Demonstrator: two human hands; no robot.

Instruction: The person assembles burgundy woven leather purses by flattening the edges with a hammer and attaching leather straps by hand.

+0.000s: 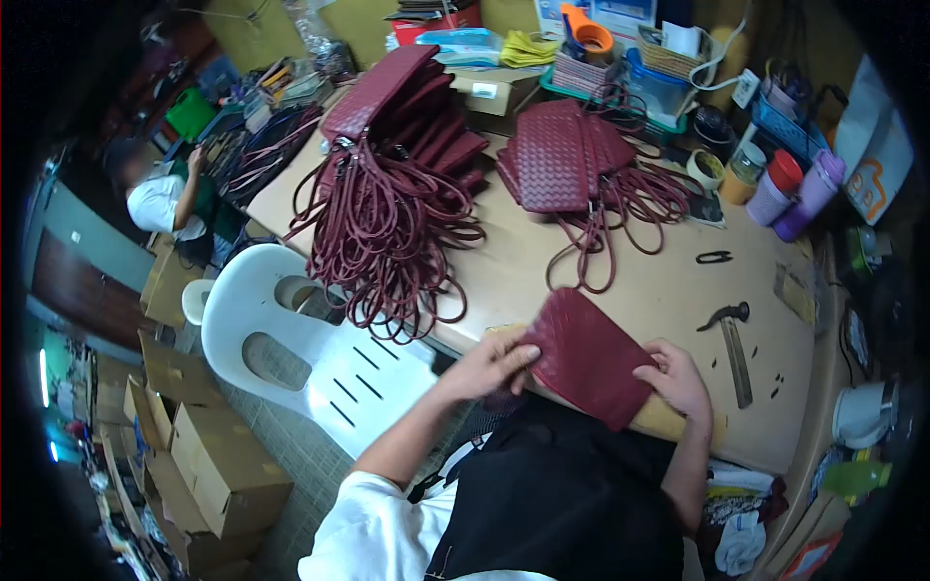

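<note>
A flat burgundy pouch [593, 360] is held up in front of me, tilted, over the table's near edge. My left hand [492, 364] pinches its left edge, thumb on top. On the opposite side, my right hand [675, 380] grips the lower right edge, fingers partly hidden behind it. Beyond it lie burgundy woven bags [554, 160] with thin straps. A tall stack of similar bags [387, 97] stands at the left, its looped straps [383, 237] hanging over the table edge. To the right of my right hand rests a hammer [734, 353] with a wooden handle.
Small black snips [714, 258] lie on the table [668, 290]. Cups and a purple bottle [812, 194] line the right back. A white plastic chair [281, 329] stands at the left, near cardboard boxes [223, 465]. Another person [170, 198] is at the far left.
</note>
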